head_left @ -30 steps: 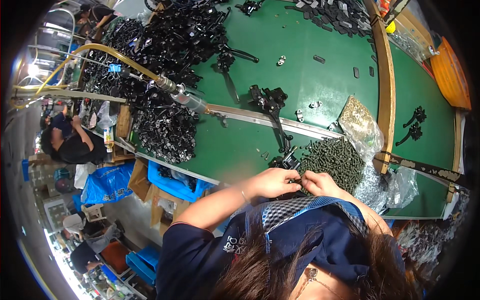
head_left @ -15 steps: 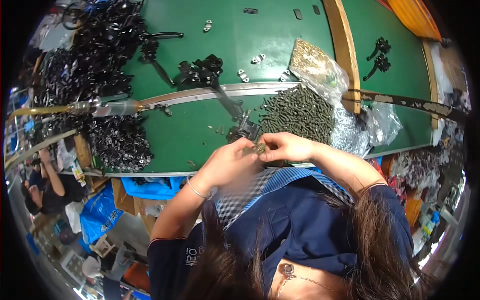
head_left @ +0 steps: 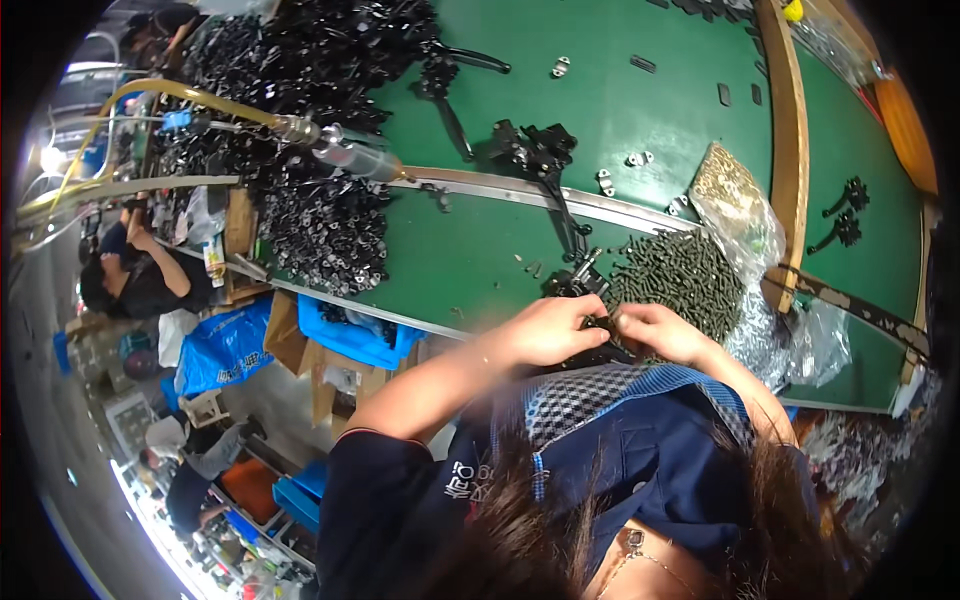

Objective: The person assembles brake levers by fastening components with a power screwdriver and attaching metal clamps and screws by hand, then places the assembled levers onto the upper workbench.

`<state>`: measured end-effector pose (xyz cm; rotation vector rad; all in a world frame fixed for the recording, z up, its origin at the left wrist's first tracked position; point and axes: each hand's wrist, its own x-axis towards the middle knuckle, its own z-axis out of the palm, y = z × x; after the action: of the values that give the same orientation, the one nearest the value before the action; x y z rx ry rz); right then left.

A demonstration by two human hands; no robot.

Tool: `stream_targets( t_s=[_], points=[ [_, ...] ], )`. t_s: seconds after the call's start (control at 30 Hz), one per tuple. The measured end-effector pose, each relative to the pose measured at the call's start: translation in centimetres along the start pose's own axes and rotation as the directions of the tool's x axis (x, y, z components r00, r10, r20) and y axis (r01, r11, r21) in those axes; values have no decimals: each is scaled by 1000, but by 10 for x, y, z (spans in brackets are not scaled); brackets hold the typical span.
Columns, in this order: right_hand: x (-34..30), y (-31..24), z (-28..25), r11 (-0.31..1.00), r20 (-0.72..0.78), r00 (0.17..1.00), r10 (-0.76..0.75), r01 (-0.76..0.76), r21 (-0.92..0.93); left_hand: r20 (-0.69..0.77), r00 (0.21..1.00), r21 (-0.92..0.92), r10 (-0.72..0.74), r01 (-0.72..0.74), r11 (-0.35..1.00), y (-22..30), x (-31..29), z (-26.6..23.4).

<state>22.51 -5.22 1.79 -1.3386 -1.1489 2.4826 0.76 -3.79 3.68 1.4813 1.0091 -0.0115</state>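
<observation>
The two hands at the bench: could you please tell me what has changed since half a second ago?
The small greenish pieces that showed between the left hand and right hand are no longer visible; a dark part shows there. The camera swung, carrying the bench rightward in the picture. The screw pile and black lever assembly stayed in place.

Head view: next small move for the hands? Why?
Probably have the left hand steady the small dark part while the right hand makes a slight fingertip adjustment. Both hands' fingertips come together at that part, and neither is at the dark screw pile just beyond. Fingers hide most of it, so this is tentative.
</observation>
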Motion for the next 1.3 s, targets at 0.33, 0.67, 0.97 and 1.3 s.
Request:
stream_targets(
  t_s=[0.33,0.67,0.97,1.3],
  points=[
    [6,-7,4,982,-26,990,-141,137,-128,13,1000,-11,-21,22,1000,-1,-3,-7],
    [3,-24,4,991,-17,999,38,-40,-131,37,998,-2,-43,44,999,0,-1,-8],
    [6,-10,4,999,21,1000,7,-8,31,43,998,-27,-45,46,999,-4,5,-4],
    [48,50,-26,824,160,984,-82,-23,566,67,997,-352,-27,49,935,-13,15,-10]
  ],
)
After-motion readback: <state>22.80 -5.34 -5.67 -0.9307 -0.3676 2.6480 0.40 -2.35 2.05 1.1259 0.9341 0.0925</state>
